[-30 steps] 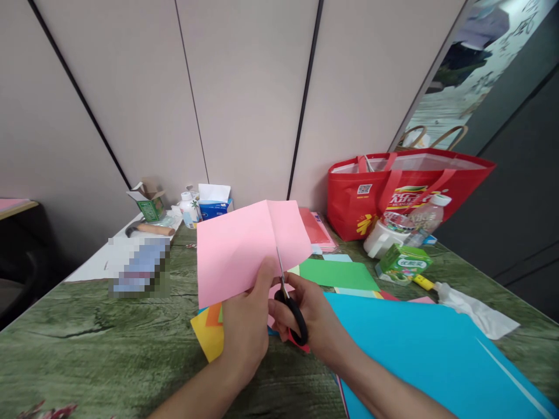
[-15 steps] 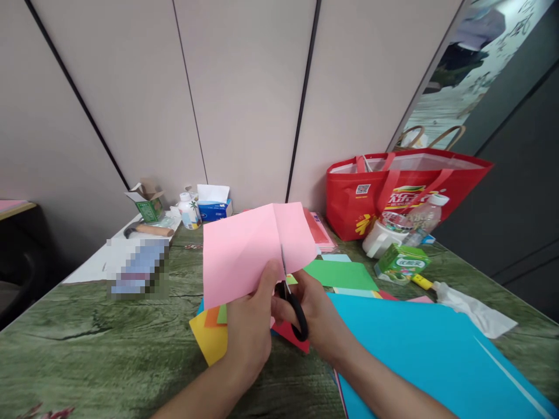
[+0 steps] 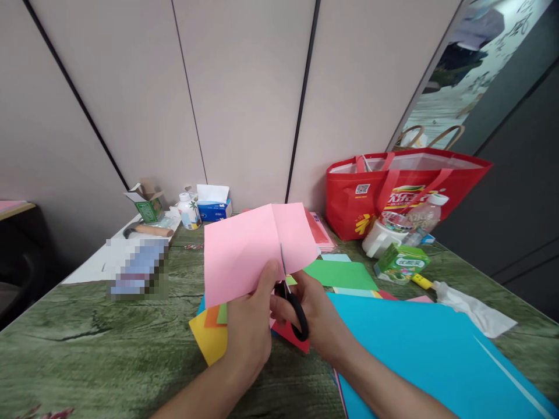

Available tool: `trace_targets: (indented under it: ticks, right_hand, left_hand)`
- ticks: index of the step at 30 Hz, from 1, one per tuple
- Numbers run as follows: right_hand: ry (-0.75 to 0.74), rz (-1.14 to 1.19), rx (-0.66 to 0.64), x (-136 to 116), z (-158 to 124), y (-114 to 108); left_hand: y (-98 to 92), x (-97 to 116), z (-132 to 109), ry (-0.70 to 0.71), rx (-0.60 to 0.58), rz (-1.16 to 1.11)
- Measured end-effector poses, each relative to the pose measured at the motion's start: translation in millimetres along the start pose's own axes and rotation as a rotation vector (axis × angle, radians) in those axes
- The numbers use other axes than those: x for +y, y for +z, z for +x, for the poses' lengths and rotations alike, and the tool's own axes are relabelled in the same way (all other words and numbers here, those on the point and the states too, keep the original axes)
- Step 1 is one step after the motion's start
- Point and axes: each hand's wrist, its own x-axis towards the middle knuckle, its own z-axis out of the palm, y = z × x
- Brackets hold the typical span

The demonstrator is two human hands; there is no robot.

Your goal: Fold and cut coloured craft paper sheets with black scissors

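My left hand (image 3: 254, 314) grips a creased sheet of pink paper (image 3: 239, 254) at its lower edge, thumb on top; the fingers beneath are hidden. My right hand (image 3: 308, 308) is closed on black-handled scissors (image 3: 297, 314). Their blades point away from me and lie in a cut that runs up into the paper, near the fold. The part right of the blades curls a little outward. Below the hands lie yellow paper (image 3: 208, 336) and red paper (image 3: 293, 337), with green paper (image 3: 343, 274) behind my right hand.
A large blue sheet (image 3: 419, 349) covers the right side of the table. Behind it stand a green carton (image 3: 402, 263), a white mug (image 3: 381, 238), a plastic bottle (image 3: 425, 218) and a red bag (image 3: 356, 203). A hammer (image 3: 151, 230) and a tissue pack (image 3: 213, 208) lie at the back left.
The right part of the pink paper has shifted slightly to the right and spread a bit further from the rest. Both hands stay almost in place.
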Motion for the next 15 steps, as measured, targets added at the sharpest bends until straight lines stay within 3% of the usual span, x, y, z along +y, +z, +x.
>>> trace_targets:
  ticks: [15]
  right_hand:
    - [0.026,-0.084,0.042,0.5,1.8,-1.5]
  left_hand:
    - [1.3,1.5,-0.6,-0.014,0.0,-0.001]
